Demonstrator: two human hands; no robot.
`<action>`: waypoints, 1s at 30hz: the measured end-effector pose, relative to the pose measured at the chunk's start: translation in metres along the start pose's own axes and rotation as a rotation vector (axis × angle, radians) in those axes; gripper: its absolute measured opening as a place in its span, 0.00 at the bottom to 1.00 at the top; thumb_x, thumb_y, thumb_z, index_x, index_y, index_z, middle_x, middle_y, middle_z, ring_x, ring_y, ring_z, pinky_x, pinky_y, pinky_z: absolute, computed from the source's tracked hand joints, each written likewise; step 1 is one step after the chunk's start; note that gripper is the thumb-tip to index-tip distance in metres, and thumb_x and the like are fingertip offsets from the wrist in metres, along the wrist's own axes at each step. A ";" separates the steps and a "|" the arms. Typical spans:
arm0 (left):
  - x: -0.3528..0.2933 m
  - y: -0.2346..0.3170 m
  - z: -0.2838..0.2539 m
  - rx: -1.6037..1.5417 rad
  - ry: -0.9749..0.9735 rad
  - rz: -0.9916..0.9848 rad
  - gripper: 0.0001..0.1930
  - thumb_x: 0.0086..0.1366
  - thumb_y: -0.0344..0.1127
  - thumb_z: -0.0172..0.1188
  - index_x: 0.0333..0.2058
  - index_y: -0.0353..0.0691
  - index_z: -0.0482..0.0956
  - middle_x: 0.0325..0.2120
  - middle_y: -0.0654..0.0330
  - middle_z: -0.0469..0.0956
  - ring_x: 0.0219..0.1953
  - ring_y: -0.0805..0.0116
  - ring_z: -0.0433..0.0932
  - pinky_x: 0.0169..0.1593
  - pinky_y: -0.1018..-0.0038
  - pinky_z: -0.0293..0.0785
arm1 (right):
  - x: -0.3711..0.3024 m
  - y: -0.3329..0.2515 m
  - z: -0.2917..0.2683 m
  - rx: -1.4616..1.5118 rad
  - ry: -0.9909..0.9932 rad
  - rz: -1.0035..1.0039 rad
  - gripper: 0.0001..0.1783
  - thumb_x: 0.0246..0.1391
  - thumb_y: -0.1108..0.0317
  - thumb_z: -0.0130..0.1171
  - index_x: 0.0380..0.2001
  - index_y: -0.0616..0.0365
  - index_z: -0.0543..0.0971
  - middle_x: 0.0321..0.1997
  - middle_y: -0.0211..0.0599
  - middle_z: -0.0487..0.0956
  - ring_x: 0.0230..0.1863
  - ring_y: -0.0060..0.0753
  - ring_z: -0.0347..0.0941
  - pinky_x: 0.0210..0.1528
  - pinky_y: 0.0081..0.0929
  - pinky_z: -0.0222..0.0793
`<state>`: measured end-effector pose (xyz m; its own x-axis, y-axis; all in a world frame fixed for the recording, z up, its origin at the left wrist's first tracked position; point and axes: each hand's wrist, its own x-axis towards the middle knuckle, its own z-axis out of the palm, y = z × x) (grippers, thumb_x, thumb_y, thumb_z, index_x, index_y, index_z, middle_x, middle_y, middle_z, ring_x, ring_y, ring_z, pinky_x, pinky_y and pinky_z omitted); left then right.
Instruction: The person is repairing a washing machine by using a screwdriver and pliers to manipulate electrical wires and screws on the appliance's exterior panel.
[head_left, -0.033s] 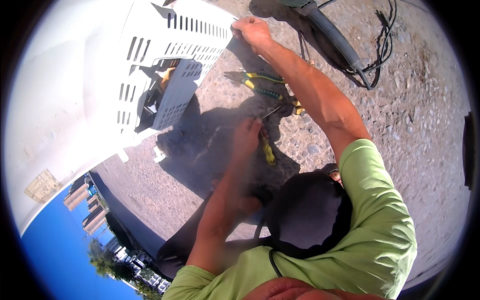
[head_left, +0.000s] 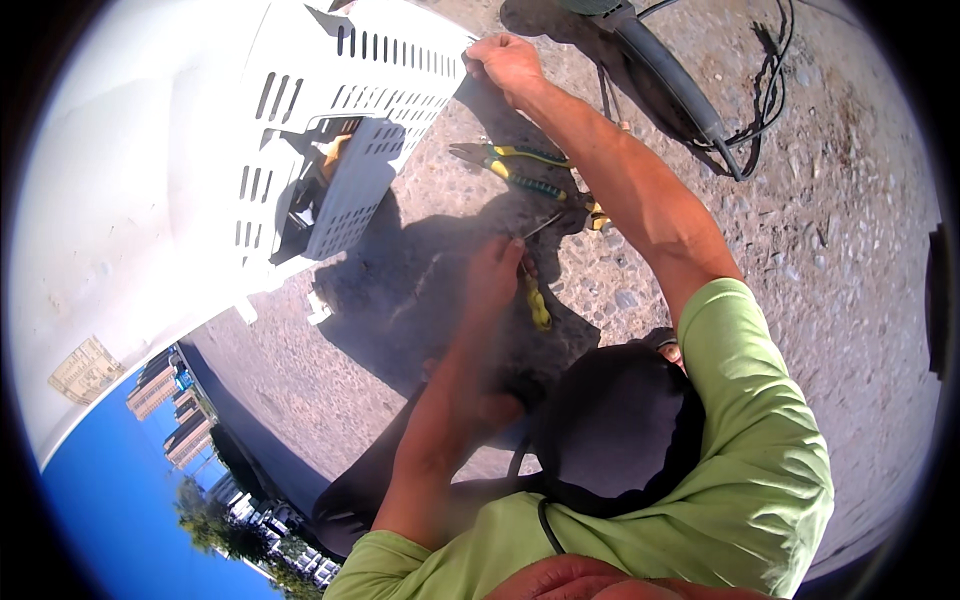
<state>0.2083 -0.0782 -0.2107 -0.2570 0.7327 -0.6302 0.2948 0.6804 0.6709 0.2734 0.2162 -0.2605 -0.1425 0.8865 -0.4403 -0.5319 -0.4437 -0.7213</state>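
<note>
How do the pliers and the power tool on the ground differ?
The pliers have yellow and green handles, while the power tool has a dark grey grip. The pliers look slimmer; the power tool looks bulkier. The pliers' head is in view, but the power tool's is cut off by the upper edge. Both lie on the rough ground.

Lime-green shirt (head_left: 760, 440), short sleeves (head_left: 728, 325), dark trousers (head_left: 355, 498)

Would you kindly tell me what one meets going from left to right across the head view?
Label → buildings → dark opening → left hand → yellow handle → power tool. Left out, since they overlap others sideways: right hand, pliers.
</note>
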 end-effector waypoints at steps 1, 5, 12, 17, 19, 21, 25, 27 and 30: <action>-0.001 0.002 0.000 0.025 0.000 0.003 0.16 0.72 0.43 0.52 0.31 0.37 0.79 0.21 0.63 0.80 0.25 0.75 0.74 0.33 0.75 0.68 | -0.002 -0.002 0.001 -0.035 0.015 0.007 0.06 0.50 0.74 0.64 0.31 0.65 0.78 0.24 0.39 0.80 0.24 0.27 0.74 0.27 0.23 0.68; -0.002 0.008 0.000 0.001 -0.010 0.037 0.16 0.72 0.43 0.52 0.31 0.38 0.79 0.22 0.62 0.80 0.25 0.74 0.74 0.34 0.74 0.68 | -0.009 0.001 -0.011 -0.128 -0.111 0.058 0.06 0.54 0.71 0.61 0.30 0.61 0.76 0.26 0.37 0.81 0.25 0.25 0.74 0.31 0.22 0.72; -0.006 0.021 -0.002 0.024 0.097 0.061 0.14 0.70 0.41 0.52 0.30 0.38 0.78 0.21 0.63 0.77 0.26 0.73 0.72 0.35 0.73 0.68 | -0.100 0.025 -0.031 0.295 -0.251 0.396 0.09 0.56 0.71 0.57 0.39 0.65 0.75 0.41 0.44 0.79 0.39 0.34 0.78 0.41 0.30 0.76; 0.007 0.026 -0.014 0.000 0.015 -0.008 0.16 0.69 0.42 0.53 0.38 0.34 0.81 0.32 0.58 0.81 0.36 0.70 0.77 0.43 0.72 0.71 | -0.159 0.020 -0.050 0.450 -0.251 0.538 0.06 0.58 0.70 0.55 0.37 0.59 0.75 0.46 0.39 0.79 0.47 0.33 0.78 0.51 0.28 0.73; 0.007 0.032 -0.011 0.066 0.091 0.073 0.17 0.69 0.43 0.52 0.41 0.34 0.81 0.37 0.56 0.81 0.39 0.68 0.77 0.46 0.71 0.72 | -0.167 0.020 -0.057 0.495 -0.248 0.552 0.07 0.57 0.72 0.55 0.38 0.61 0.72 0.50 0.45 0.76 0.50 0.38 0.75 0.52 0.30 0.73; 0.003 0.038 -0.001 0.120 0.301 0.282 0.18 0.70 0.44 0.51 0.43 0.35 0.81 0.41 0.55 0.81 0.43 0.66 0.78 0.49 0.71 0.72 | -0.178 0.018 -0.060 0.523 -0.233 0.563 0.07 0.57 0.73 0.54 0.39 0.61 0.72 0.51 0.45 0.75 0.50 0.38 0.75 0.52 0.31 0.73; 0.010 0.040 0.001 -0.327 0.320 0.278 0.23 0.73 0.48 0.46 0.52 0.33 0.75 0.49 0.54 0.77 0.51 0.62 0.75 0.58 0.67 0.69 | -0.189 0.021 -0.059 0.525 -0.256 0.428 0.05 0.57 0.73 0.55 0.36 0.62 0.74 0.50 0.43 0.77 0.51 0.37 0.75 0.54 0.28 0.72; 0.018 0.041 0.003 -0.970 0.005 0.177 0.25 0.75 0.49 0.42 0.56 0.32 0.69 0.52 0.54 0.74 0.56 0.62 0.72 0.64 0.66 0.65 | -0.207 0.020 -0.049 0.378 -0.271 0.352 0.03 0.56 0.74 0.56 0.34 0.61 0.75 0.49 0.40 0.78 0.52 0.36 0.74 0.57 0.29 0.69; 0.017 0.043 0.013 -1.366 -0.062 0.061 0.20 0.75 0.45 0.43 0.55 0.34 0.67 0.48 0.56 0.73 0.55 0.63 0.72 0.63 0.64 0.66 | -0.225 0.024 -0.042 -0.292 -0.446 -0.226 0.05 0.49 0.76 0.60 0.31 0.57 0.76 0.48 0.36 0.81 0.57 0.37 0.74 0.62 0.39 0.64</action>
<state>0.2289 -0.0361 -0.1978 -0.2246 0.7846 -0.5779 -0.8396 0.1452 0.5235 0.3278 0.0003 -0.2016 -0.4240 0.9050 -0.0358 -0.3463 -0.1985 -0.9169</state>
